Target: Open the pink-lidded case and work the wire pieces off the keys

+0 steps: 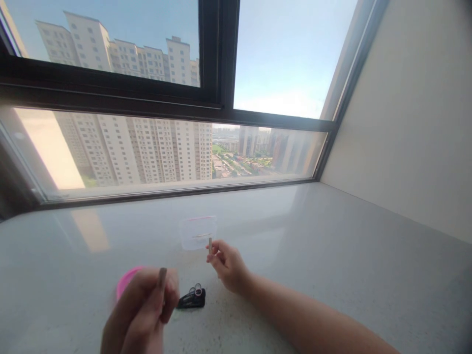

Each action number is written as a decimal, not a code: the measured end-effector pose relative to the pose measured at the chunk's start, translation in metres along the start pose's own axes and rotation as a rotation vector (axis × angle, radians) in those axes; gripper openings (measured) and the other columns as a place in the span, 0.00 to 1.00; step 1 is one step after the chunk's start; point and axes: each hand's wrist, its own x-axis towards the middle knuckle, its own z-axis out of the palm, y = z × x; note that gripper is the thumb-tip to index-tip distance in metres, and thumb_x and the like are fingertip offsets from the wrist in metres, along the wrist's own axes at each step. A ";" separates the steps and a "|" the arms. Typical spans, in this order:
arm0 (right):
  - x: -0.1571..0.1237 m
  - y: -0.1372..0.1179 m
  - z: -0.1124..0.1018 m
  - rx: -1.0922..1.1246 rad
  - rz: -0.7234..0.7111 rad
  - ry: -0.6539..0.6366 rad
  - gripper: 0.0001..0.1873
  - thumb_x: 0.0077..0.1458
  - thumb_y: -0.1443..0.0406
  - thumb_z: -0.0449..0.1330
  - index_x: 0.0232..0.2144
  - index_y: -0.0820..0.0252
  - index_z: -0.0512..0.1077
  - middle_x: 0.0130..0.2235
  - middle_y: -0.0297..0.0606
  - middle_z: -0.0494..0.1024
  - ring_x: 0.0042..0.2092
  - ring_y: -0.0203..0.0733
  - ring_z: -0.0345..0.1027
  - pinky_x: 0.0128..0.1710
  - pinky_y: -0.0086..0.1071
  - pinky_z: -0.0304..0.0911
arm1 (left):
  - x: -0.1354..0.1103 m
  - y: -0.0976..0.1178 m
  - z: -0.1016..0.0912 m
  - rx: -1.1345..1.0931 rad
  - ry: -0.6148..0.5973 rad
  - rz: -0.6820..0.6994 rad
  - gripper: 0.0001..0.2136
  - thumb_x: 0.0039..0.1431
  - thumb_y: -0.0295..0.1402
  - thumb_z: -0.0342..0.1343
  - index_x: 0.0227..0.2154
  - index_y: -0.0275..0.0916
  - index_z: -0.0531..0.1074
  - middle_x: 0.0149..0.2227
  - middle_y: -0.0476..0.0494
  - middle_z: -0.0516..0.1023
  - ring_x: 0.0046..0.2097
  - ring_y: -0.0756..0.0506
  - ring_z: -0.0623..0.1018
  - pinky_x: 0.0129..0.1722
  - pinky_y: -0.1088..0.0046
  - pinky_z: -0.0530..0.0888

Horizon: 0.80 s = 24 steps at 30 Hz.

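Note:
My left hand [142, 309] is raised close to the camera at the bottom left, its fingers pinched round a thin brownish stick [162, 276] that points up. My right hand [227, 265] rests low over the pale sill, fingers pinched on a second short thin stick [210, 244], held upright. Just beyond the right hand lies a small clear zip bag [197, 231] with a pink seal strip and a thin item inside. A small black clip-like object [191, 298] lies on the sill between the two hands. A pink round thing [126, 281] shows partly behind my left hand.
The pale stone window sill [332, 255] runs wide to the left and right. A dark-framed window [217, 59] stands at its far edge, with tall apartment blocks outside. A plain beige wall [413, 123] closes the right side.

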 end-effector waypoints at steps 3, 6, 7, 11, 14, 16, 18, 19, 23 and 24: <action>-0.001 -0.001 0.000 -0.003 0.002 -0.030 0.08 0.57 0.65 0.54 0.41 0.58 0.66 0.31 0.31 0.70 0.19 0.25 0.54 0.17 0.19 0.48 | 0.026 -0.019 0.011 0.088 -0.118 -0.150 0.11 0.58 0.40 0.48 0.25 0.40 0.66 0.16 0.57 0.56 0.19 0.52 0.56 0.18 0.78 0.56; 0.000 -0.002 0.001 0.001 -0.008 -0.040 0.09 0.58 0.65 0.54 0.42 0.57 0.65 0.32 0.31 0.70 0.19 0.24 0.54 0.17 0.19 0.48 | 0.039 -0.045 0.010 0.142 -0.193 -0.280 0.13 0.58 0.41 0.45 0.23 0.40 0.63 0.16 0.58 0.53 0.19 0.52 0.54 0.18 0.79 0.52; 0.000 -0.002 0.000 0.002 -0.012 -0.042 0.09 0.58 0.65 0.54 0.42 0.57 0.65 0.32 0.31 0.70 0.19 0.24 0.54 0.17 0.19 0.48 | 0.041 -0.053 0.009 0.144 -0.210 -0.298 0.13 0.59 0.42 0.45 0.24 0.40 0.62 0.17 0.58 0.53 0.20 0.52 0.54 0.18 0.79 0.52; 0.000 -0.002 -0.001 -0.007 -0.022 -0.043 0.08 0.58 0.65 0.53 0.42 0.57 0.65 0.31 0.31 0.71 0.19 0.25 0.55 0.17 0.20 0.48 | 0.037 -0.077 0.011 0.121 -0.275 -0.340 0.13 0.59 0.44 0.44 0.27 0.40 0.62 0.17 0.59 0.52 0.19 0.52 0.53 0.18 0.80 0.52; -0.001 -0.003 -0.001 -0.014 -0.025 -0.039 0.08 0.58 0.66 0.53 0.42 0.57 0.65 0.31 0.31 0.71 0.19 0.25 0.55 0.17 0.20 0.48 | 0.035 -0.090 0.017 0.110 -0.256 -0.393 0.13 0.58 0.46 0.44 0.29 0.41 0.62 0.15 0.60 0.51 0.18 0.53 0.51 0.15 0.80 0.48; -0.001 -0.003 -0.001 -0.013 -0.024 -0.043 0.08 0.58 0.66 0.53 0.41 0.57 0.65 0.31 0.31 0.71 0.19 0.25 0.55 0.17 0.20 0.48 | 0.036 -0.095 0.019 0.110 -0.230 -0.412 0.13 0.57 0.46 0.44 0.29 0.41 0.62 0.14 0.61 0.52 0.17 0.53 0.51 0.15 0.80 0.48; -0.001 -0.003 0.000 -0.007 -0.020 -0.053 0.08 0.58 0.66 0.54 0.41 0.57 0.65 0.31 0.31 0.72 0.19 0.25 0.55 0.17 0.20 0.49 | 0.038 -0.097 0.019 0.108 -0.205 -0.406 0.13 0.57 0.45 0.45 0.28 0.41 0.62 0.13 0.61 0.54 0.16 0.53 0.51 0.15 0.80 0.49; -0.001 -0.004 0.001 -0.003 -0.016 -0.059 0.08 0.57 0.67 0.54 0.41 0.57 0.65 0.31 0.31 0.72 0.19 0.25 0.55 0.17 0.20 0.49 | 0.040 -0.097 0.018 0.107 -0.197 -0.400 0.13 0.57 0.45 0.45 0.28 0.41 0.62 0.13 0.61 0.55 0.16 0.53 0.52 0.15 0.80 0.50; 0.000 -0.003 0.002 0.017 0.010 -0.074 0.09 0.56 0.68 0.54 0.42 0.57 0.65 0.30 0.31 0.73 0.19 0.25 0.55 0.17 0.20 0.50 | 0.044 -0.096 0.013 0.096 -0.198 -0.391 0.12 0.56 0.44 0.47 0.27 0.40 0.63 0.12 0.60 0.57 0.16 0.54 0.54 0.16 0.81 0.53; 0.000 -0.003 0.002 0.021 0.020 -0.075 0.09 0.56 0.68 0.53 0.41 0.57 0.65 0.30 0.31 0.73 0.19 0.25 0.55 0.17 0.20 0.50 | 0.045 -0.096 0.012 0.081 -0.202 -0.403 0.13 0.55 0.45 0.47 0.27 0.40 0.62 0.12 0.60 0.57 0.15 0.54 0.54 0.16 0.81 0.53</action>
